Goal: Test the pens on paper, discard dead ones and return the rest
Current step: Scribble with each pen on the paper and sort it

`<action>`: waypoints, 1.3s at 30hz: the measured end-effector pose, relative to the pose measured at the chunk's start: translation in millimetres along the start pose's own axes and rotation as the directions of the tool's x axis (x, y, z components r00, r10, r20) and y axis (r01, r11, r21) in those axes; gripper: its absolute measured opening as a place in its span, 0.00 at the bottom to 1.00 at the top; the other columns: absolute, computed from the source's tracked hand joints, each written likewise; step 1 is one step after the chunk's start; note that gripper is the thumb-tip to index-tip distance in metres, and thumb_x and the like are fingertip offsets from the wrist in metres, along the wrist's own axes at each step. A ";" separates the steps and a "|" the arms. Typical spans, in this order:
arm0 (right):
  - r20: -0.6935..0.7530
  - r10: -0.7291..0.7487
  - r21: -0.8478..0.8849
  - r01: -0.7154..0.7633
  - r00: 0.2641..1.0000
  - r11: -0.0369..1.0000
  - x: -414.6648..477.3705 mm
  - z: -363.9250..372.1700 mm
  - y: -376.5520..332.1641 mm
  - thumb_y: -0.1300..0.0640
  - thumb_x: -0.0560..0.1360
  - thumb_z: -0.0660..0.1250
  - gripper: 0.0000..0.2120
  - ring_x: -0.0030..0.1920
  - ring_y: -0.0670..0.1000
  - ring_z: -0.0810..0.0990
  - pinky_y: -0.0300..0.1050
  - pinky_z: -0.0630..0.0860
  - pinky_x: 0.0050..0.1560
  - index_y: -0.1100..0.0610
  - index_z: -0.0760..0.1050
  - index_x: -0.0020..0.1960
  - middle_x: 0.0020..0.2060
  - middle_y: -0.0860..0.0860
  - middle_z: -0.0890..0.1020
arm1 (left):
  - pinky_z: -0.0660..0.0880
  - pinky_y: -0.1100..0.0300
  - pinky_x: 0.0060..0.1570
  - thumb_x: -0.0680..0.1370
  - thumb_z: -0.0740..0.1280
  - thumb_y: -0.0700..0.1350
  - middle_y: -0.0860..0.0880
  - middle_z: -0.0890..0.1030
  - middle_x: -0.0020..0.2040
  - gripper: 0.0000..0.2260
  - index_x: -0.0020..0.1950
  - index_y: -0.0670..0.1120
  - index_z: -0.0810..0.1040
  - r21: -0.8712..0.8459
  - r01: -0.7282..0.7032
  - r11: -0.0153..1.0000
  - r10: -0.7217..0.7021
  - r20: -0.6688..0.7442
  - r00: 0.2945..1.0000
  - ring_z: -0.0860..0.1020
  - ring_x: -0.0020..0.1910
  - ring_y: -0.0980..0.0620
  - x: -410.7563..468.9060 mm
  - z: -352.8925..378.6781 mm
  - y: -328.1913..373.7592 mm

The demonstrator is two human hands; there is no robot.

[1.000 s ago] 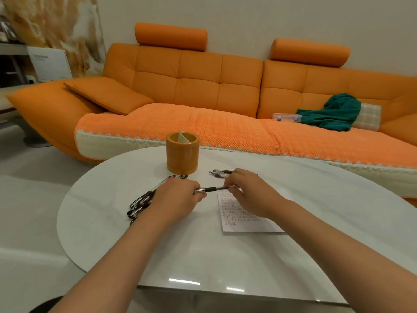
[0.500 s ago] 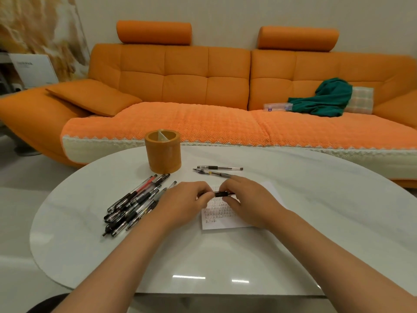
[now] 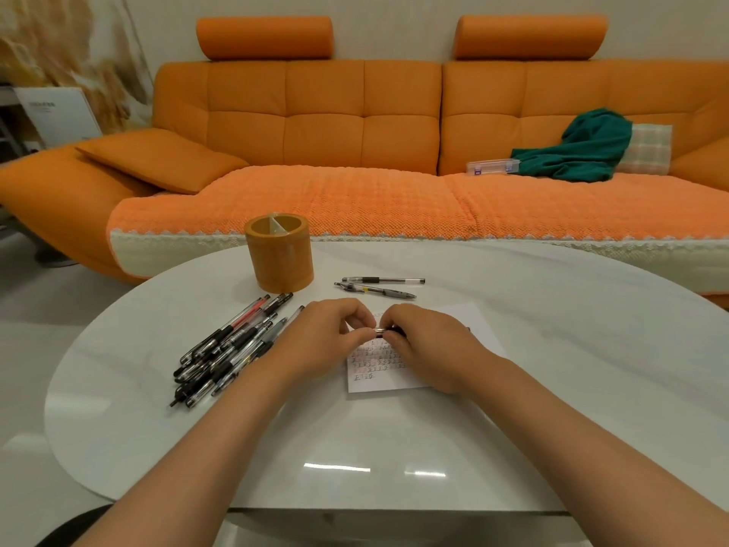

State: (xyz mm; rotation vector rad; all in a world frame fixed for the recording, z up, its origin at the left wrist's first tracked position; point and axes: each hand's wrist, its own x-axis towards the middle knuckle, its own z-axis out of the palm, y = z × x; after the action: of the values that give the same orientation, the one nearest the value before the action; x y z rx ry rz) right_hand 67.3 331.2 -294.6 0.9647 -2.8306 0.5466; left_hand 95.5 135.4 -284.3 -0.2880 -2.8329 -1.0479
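Observation:
Both hands meet over the white paper (image 3: 410,379), which carries rows of small written marks. My left hand (image 3: 321,341) and my right hand (image 3: 426,345) each pinch an end of one black pen (image 3: 384,330); only a short stretch with a silver band shows between the fingers. A heap of several black pens (image 3: 227,349) lies on the table to the left of my left hand. Two more pens (image 3: 378,286) lie side by side beyond the paper. The orange round pen holder (image 3: 279,252) stands at the back left with nothing sticking out of it.
The white oval table (image 3: 394,440) ends close to me at a glossy front edge. Behind it runs an orange sofa (image 3: 355,124) with a green cloth (image 3: 584,148) and a clear plastic box (image 3: 493,167) on the seat.
My hands have drawn closer together along the pen, so less of it shows. The camera has tilted down and the pile of pens has come fully into view.

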 end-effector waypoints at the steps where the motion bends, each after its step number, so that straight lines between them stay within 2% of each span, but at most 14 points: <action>1: 0.007 0.002 -0.014 -0.001 1.000 1.000 0.4 2.1 -0.7 0.45 0.83 0.55 0.12 0.46 0.48 0.77 0.46 0.72 0.42 0.47 0.74 0.57 0.46 0.43 0.79 | 0.73 0.64 0.41 0.77 0.72 0.52 0.61 0.81 0.43 0.02 0.47 0.60 0.80 -0.007 0.000 1.000 0.000 -0.002 1.000 0.78 0.43 0.59 -0.1 0.5 -0.1; 5: -0.013 -0.043 -0.105 0.041 0.999 0.994 2.6 5.6 -1.6 0.42 0.84 0.52 0.14 0.41 0.48 0.75 0.47 0.67 0.37 0.45 0.75 0.54 0.39 0.42 0.77 | 0.78 0.60 0.44 0.75 0.74 0.51 0.60 0.83 0.41 0.03 0.45 0.59 0.82 -0.045 -0.010 0.999 0.009 -0.012 1.000 0.80 0.44 0.57 0.7 0.0 -3.4; 7: -0.032 -0.046 -0.126 0.042 0.998 0.991 2.0 6.2 -1.4 0.41 0.83 0.52 0.15 0.40 0.49 0.76 0.47 0.69 0.37 0.44 0.75 0.55 0.39 0.44 0.79 | 0.77 0.63 0.43 0.75 0.75 0.50 0.58 0.84 0.40 0.03 0.45 0.57 0.83 -0.068 -0.010 0.998 0.010 0.002 1.000 0.81 0.43 0.58 1.0 -2.7 -3.8; 10: -0.047 -0.035 -0.142 0.028 0.998 0.989 0.6 6.2 -2.9 0.38 0.82 0.52 0.16 0.40 0.48 0.77 0.44 0.66 0.34 0.42 0.76 0.57 0.39 0.45 0.82 | 0.73 0.71 0.38 0.75 0.75 0.46 0.57 0.84 0.38 0.03 0.46 0.53 0.83 -0.108 0.011 0.994 -0.006 0.050 0.999 0.81 0.40 0.62 -0.1 -7.9 -3.1; 14: 0.008 -0.025 -0.130 0.026 1.000 0.991 0.4 4.0 -4.3 0.37 0.81 0.54 0.18 0.50 0.48 0.81 0.44 0.70 0.40 0.39 0.72 0.66 0.50 0.43 0.84 | 0.75 0.67 0.41 0.77 0.74 0.47 0.57 0.83 0.40 0.03 0.47 0.55 0.83 -0.069 0.039 0.997 -0.034 0.080 0.996 0.80 0.42 0.62 -1.2 -10.3 -7.7; 17: 0.004 0.005 -0.090 -0.005 1.000 0.996 -1.6 1.7 -3.6 0.44 0.82 0.54 0.17 0.51 0.52 0.80 0.47 0.72 0.45 0.42 0.63 0.71 0.51 0.44 0.83 | 0.76 0.62 0.48 0.79 0.70 0.48 0.59 0.81 0.45 0.05 0.53 0.56 0.81 0.060 0.036 0.998 -0.040 0.053 0.998 0.78 0.48 0.60 -1.4 -9.0 -11.4; 20: -0.010 0.012 0.018 -0.012 1.000 1.000 -3.3 -3.5 -1.9 0.55 0.82 0.55 0.10 0.41 0.54 0.76 0.52 0.73 0.42 0.44 0.62 0.61 0.42 0.43 0.74 | 0.74 0.60 0.51 0.79 0.68 0.49 0.60 0.78 0.47 0.06 0.55 0.58 0.80 0.204 0.011 0.979 -0.022 0.051 0.998 0.74 0.51 0.60 -0.2 -6.8 -14.4; 23: -0.050 -0.007 0.032 0.009 0.999 0.999 -1.1 -6.0 2.2 0.64 0.80 0.55 0.12 0.42 0.56 0.74 0.57 0.75 0.44 0.47 0.68 0.54 0.49 0.47 0.72 | 0.72 0.59 0.52 0.78 0.68 0.52 0.60 0.76 0.49 0.06 0.55 0.59 0.80 0.289 -0.040 0.956 0.013 0.095 0.995 0.71 0.54 0.59 1.8 -1.4 -17.9; 26: -0.104 0.005 0.136 0.009 0.995 0.991 2.7 -6.5 5.0 0.67 0.80 0.55 0.18 0.46 0.51 0.75 0.49 0.75 0.48 0.49 0.76 0.59 0.54 0.47 0.72 | 0.69 0.61 0.53 0.77 0.70 0.56 0.58 0.74 0.52 0.09 0.54 0.58 0.77 0.251 -0.055 0.966 0.017 0.154 0.988 0.69 0.55 0.58 2.4 2.6 -18.9; 30: -0.105 0.079 0.350 -0.038 0.991 0.936 4.7 -15.0 1.6 0.74 0.76 0.52 0.30 0.53 0.46 0.74 0.35 0.69 0.57 0.51 0.71 0.72 0.56 0.48 0.72 | 0.69 0.59 0.57 0.77 0.70 0.57 0.57 0.72 0.54 0.15 0.62 0.60 0.74 0.236 -0.049 0.970 0.001 0.197 0.980 0.67 0.58 0.56 4.6 2.2 -18.2; 32: -0.097 0.113 0.392 -0.066 0.989 0.918 4.5 -15.9 1.2 0.73 0.77 0.55 0.30 0.53 0.43 0.74 0.33 0.68 0.57 0.49 0.70 0.73 0.55 0.47 0.73 | 0.68 0.58 0.58 0.78 0.69 0.58 0.57 0.71 0.56 0.18 0.67 0.60 0.73 0.268 -0.054 0.962 -0.004 0.213 0.977 0.66 0.58 0.56 5.2 1.6 -18.0; 34: -0.071 0.141 0.511 -0.085 0.987 0.855 2.8 -16.1 -2.0 0.63 0.80 0.64 0.19 0.47 0.41 0.75 0.32 0.71 0.50 0.47 0.75 0.68 0.50 0.47 0.76 | 0.68 0.57 0.60 0.78 0.68 0.59 0.57 0.69 0.57 0.20 0.70 0.61 0.73 0.286 -0.064 0.956 -0.001 0.223 0.975 0.64 0.58 0.57 5.5 1.8 -18.7; 36: -0.003 0.142 0.682 -0.101 0.990 0.724 -0.9 -15.5 -8.3 0.54 0.81 0.65 0.08 0.39 0.46 0.77 0.38 0.73 0.40 0.48 0.80 0.57 0.40 0.51 0.79 | 0.68 0.56 0.61 0.78 0.68 0.60 0.57 0.69 0.57 0.21 0.70 0.60 0.73 0.298 -0.073 0.952 0.006 0.220 0.976 0.64 0.58 0.57 5.5 2.4 -20.0; 39: 0.126 0.189 0.807 -0.212 0.974 0.551 -6.3 -8.6 -13.7 0.59 0.81 0.60 0.11 0.33 0.54 0.81 0.43 0.68 0.27 0.52 0.81 0.52 0.34 0.57 0.80 | 0.69 0.54 0.61 0.77 0.68 0.61 0.57 0.70 0.59 0.22 0.69 0.58 0.74 0.310 -0.080 0.947 0.014 0.209 0.978 0.65 0.60 0.56 6.2 2.9 -22.1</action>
State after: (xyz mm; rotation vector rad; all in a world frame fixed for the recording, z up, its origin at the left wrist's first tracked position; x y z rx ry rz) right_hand 80.4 327.8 -283.8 0.6839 -2.6580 2.0211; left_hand 84.5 121.6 -299.4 -0.4525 -3.0970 -0.5654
